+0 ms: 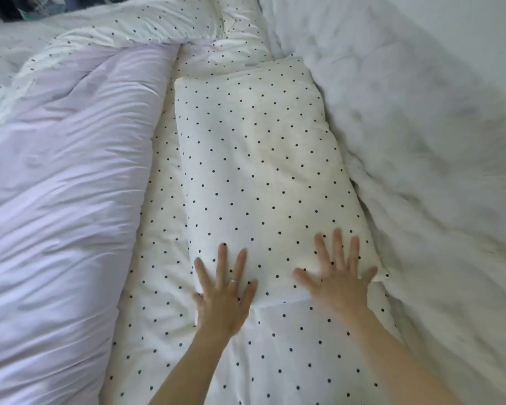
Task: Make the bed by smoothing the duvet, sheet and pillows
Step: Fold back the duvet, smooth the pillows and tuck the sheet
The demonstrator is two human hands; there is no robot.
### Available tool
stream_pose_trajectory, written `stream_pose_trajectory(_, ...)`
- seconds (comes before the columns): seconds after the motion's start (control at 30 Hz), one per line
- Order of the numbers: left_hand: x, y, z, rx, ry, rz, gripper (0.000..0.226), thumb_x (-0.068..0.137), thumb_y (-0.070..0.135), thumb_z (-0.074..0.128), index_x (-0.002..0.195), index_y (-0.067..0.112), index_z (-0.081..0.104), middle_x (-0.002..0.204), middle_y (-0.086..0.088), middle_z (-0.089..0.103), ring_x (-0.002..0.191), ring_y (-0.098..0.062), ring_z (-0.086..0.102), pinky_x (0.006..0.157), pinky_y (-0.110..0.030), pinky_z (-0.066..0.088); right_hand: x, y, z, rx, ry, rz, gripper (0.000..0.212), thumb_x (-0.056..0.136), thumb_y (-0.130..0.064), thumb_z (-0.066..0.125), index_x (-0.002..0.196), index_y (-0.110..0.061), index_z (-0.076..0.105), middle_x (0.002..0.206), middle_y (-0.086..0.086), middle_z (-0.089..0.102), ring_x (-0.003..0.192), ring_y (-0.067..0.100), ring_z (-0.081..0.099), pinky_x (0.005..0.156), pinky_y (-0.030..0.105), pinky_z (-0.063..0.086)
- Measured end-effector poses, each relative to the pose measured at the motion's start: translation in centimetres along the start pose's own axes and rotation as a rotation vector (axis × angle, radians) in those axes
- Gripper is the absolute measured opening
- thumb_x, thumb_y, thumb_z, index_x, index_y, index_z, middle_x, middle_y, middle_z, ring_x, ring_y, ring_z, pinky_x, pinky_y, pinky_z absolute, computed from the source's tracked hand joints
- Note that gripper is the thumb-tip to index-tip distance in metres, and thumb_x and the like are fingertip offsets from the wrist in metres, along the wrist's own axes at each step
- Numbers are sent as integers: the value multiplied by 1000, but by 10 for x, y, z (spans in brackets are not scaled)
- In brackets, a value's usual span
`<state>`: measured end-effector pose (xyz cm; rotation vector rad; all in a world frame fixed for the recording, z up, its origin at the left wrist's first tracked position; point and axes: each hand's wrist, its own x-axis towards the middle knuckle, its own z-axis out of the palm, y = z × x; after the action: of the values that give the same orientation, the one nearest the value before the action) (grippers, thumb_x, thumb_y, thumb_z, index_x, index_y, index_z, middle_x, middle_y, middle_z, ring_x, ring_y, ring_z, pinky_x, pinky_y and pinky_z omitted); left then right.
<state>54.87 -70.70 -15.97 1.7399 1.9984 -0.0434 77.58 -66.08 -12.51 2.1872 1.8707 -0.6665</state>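
A: Where is the pillow?

B: The dotted pillow (260,176) lies lengthwise in the middle of the frame, running from upper centre down toward the lower centre, on the dotted sheet (289,352).

A: And the hands?

B: Both lie flat on the pillow's near end, palms down, fingers spread wide and holding nothing. The left hand (224,293) sits at the lower left corner of the pillow, with a ring (234,280) on one finger. The right hand (338,276) is at the lower right corner and looks slightly blurred.

A: What about the duvet?

B: The duvet (59,200) is bunched along the left side of the frame, its plain pale lilac face showing, with a dotted face turned over at the upper left. It lies just beside the pillow's left edge.

A: And on the right?

B: A crumpled white blanket (415,147) fills the right side, touching the pillow's right edge.
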Motion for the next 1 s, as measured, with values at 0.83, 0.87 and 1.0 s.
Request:
stream_pose_trajectory(0.83, -332, -639, -200, -239, 130, -749, 61, 90, 46, 60, 146, 31, 42, 154, 1, 37, 141, -26, 34, 112, -43, 35, -331, -594, 147, -82, -106, -674, 57, 100, -61, 39, 153, -39, 39, 167, -7, 25, 157, 18, 9, 125, 51, 11)
stream_pose_trajectory(0.87, -348, -657, -194, -262, 156, -828, 69, 88, 49, 62, 150, 30, 37, 157, 0, 32, 144, -27, 29, 114, -45, 31, -339, -606, 159, -95, -142, -688, 59, 100, -60, 39, 154, -38, 36, 168, -5, 23, 157, 20, 9, 125, 50, 14)
stream_pose_trajectory(1.0, -398, -721, -148, -492, 60, -1051, 96, 72, 63, 66, 153, 26, 31, 151, -10, 37, 139, -29, 35, 110, -50, 31, -373, -622, 236, -216, -303, -649, 71, 96, -66, 37, 159, -39, 20, 171, -1, 6, 157, 25, 5, 120, 56, 24)
